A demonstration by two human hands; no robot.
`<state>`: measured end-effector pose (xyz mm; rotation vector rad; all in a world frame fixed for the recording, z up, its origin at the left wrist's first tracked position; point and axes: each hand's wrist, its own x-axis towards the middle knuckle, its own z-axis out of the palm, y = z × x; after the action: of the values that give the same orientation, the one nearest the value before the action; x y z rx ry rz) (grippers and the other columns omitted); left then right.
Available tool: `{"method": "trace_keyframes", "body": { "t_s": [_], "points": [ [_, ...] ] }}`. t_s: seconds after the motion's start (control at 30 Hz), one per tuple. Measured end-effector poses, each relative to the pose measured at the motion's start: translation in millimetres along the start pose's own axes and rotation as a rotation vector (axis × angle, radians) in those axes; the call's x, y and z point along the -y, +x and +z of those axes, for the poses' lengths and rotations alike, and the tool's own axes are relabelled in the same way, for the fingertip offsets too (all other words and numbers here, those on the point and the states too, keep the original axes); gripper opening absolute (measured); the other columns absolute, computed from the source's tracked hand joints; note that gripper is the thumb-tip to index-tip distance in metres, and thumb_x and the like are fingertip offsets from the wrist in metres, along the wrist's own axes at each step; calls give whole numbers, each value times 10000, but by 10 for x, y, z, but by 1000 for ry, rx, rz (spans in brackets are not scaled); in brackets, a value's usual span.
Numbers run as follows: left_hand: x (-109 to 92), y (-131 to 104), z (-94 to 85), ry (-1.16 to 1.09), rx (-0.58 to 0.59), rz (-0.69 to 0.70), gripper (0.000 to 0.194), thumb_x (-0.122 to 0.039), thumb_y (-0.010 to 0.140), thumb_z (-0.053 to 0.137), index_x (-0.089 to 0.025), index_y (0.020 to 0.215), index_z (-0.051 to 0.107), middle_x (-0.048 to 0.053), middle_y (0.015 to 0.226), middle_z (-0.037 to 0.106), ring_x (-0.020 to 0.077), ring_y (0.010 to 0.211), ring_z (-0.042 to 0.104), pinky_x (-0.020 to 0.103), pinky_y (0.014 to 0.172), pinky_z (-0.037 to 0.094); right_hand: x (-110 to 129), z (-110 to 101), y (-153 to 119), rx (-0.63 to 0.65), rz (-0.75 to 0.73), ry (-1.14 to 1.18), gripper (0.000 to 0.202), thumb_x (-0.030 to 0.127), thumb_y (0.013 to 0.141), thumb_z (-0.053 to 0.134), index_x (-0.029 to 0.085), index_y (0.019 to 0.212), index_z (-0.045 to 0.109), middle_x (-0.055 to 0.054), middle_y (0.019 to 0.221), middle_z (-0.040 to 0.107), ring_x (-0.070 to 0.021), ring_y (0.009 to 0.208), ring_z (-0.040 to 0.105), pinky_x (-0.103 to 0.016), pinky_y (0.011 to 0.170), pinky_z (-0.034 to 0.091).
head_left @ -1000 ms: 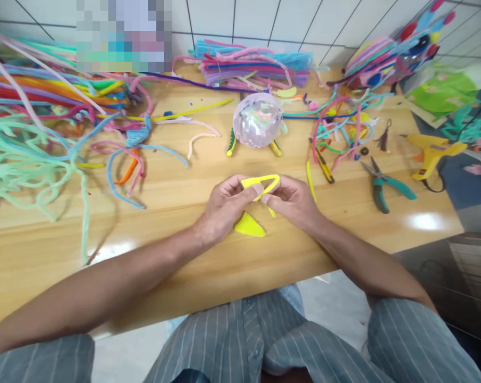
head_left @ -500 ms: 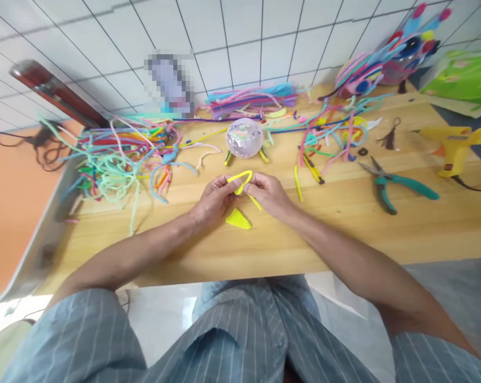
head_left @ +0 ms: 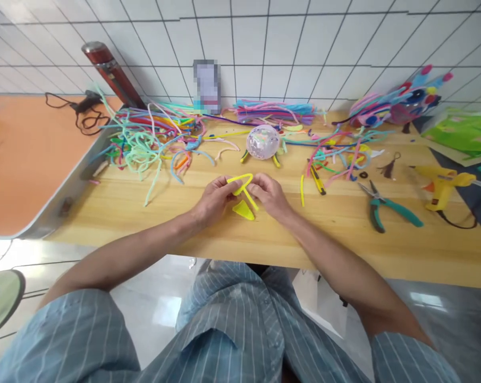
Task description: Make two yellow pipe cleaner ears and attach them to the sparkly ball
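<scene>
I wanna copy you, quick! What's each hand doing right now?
Left hand: closed, holding the bent yellow pipe cleaner.
Right hand: half-curled close beside it; can't tell if it's gripping.

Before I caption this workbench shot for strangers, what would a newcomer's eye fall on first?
Probably the bright yellow pipe cleaner, bent in the left hand, mid-picture. Next, the shiny, speckled ball just beyond it, then the pale green pipe-cleaner tangle off to the left.

The yellow strip (head_left: 251, 200) and yellow triangle (head_left: 244, 210) look fuzzy and matt, the bench (head_left: 443, 260) smooth, faintly glossy wood. The ball (head_left: 263, 142) resembles clear, shiny plastic; the pliers (head_left: 377, 202) have metal tips and plastic-looking grips; the shirt (head_left: 232, 314) is matt cloth.
</scene>
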<state>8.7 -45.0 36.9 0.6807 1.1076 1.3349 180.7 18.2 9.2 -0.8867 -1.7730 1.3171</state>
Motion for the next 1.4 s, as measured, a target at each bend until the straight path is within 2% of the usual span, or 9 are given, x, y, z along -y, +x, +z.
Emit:
{"method": "trace_keyframes", "body": {
  "t_s": [0.1, 0.2, 0.43, 0.53, 0.7, 0.8, 0.93, 1.2, 1.4],
  "points": [
    [-12, -22, -15, -59, -8, -39, 397, -371, 648, 1024, -160, 782, 716, -28, 743, 678, 70, 652, 587, 199, 636, 483, -13, -73, -3, -148, -330, -267, 251, 371, 908, 691, 240, 1118, 653, -86, 1097, 716, -240, 967, 674, -389, 832, 567],
    [-18, -6, -10, -105, -7, -118, 389, -324, 636, 1027, -166, 797, 709, -25, 775, 694, 77, 673, 627, 195, 649, 510, -3, -156, -1, -149, -620, -512, 208, 290, 976, 679, 271, 1182, 704, -133, 1267, 699, -298, 1170, 663, -481, 995, 562],
    [-60, 146, 35, -79, 151, -306, 350, -280, 642, 977, -150, 860, 737, 5, 790, 721, 101, 659, 666, 210, 643, 520, 62, -268, -31, -49, -695, -644, 130, 222, 1022, 625, 275, 1050, 741, -92, 1071, 748, -266, 999, 675, -437, 918, 538],
    [-72, 197, 38, -23, 256, -354, 347, -353, 678, 954, -153, 848, 726, 25, 767, 715, 131, 670, 679, 231, 634, 509, 148, -260, -50, -57, -571, -581, 66, 242, 985, 630, 254, 962, 691, -71, 946, 736, -250, 908, 666, -406, 847, 531],
    [-109, 267, 19, 8, 288, -260, 512, -616, 702, 927, -164, 850, 738, 47, 819, 740, 197, 782, 705, 293, 712, 550, 350, -166, -11, -105, -47, -237, 128, 323, 905, 648, 246, 818, 594, 10, 767, 645, -174, 708, 579, -323, 679, 470],
    [-127, 306, -32, 19, 339, -153, 501, -562, 657, 986, -171, 858, 744, 31, 846, 755, 190, 826, 697, 300, 792, 557, 392, -120, 68, -116, 155, -101, 188, 381, 839, 681, 244, 767, 576, 36, 691, 580, -149, 654, 518, -294, 613, 413],
    [-83, 360, -132, 77, 323, -148, 488, -393, 574, 1048, -170, 910, 772, 0, 818, 763, 133, 723, 653, 243, 699, 494, 354, -89, 150, -116, 238, -94, 206, 391, 776, 737, 238, 749, 602, 43, 672, 571, -139, 643, 490, -286, 599, 392],
    [-62, 443, -183, 13, 291, -244, 415, -371, 568, 1045, -170, 804, 770, 9, 760, 766, 150, 685, 700, 287, 725, 587, 397, -122, 201, -48, 385, -8, 275, 436, 767, 832, 221, 806, 664, 24, 720, 662, -140, 657, 563, -278, 633, 454],
    [-19, 452, -176, 1, 286, -268, 373, -344, 587, 1031, -171, 803, 781, 15, 754, 764, 149, 676, 706, 273, 697, 568, 361, -137, 235, -32, 364, 39, 251, 393, 761, 845, 228, 860, 684, 28, 739, 698, -145, 665, 631, -286, 661, 523]
  ]
}}
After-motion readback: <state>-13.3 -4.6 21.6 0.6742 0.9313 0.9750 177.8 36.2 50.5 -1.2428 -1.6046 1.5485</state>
